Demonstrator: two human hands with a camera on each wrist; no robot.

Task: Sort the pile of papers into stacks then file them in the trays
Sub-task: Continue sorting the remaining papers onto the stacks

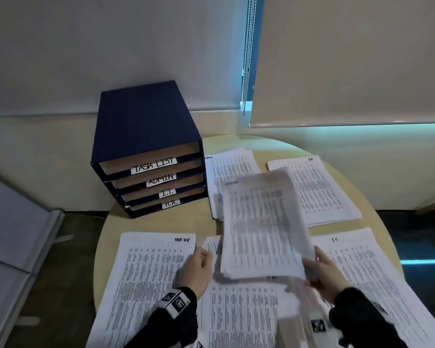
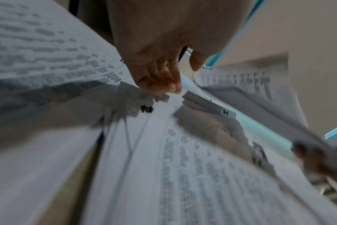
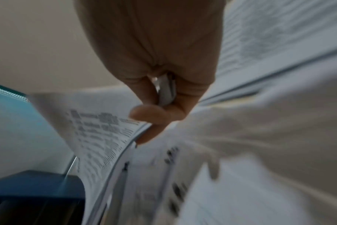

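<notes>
matt paper sheets point(image 1: 261, 222), wood-look table point(image 1: 239, 143)

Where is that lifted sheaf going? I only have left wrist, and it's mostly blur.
Observer: Can't tell where. In the head view the right hand pinches the sheaf of papers by its near right corner, above the table's middle.
Operator: Left hand on it too?
Observer: No. The left hand is apart from it, fingers relaxed, beside the TASK LIST stack.
Operator: Anything filed yet?
Observer: The tray unit stands back left with slots labelled TASK LIST, ADMIN, I.T. and H.R. No paper shows in their openings.
</notes>
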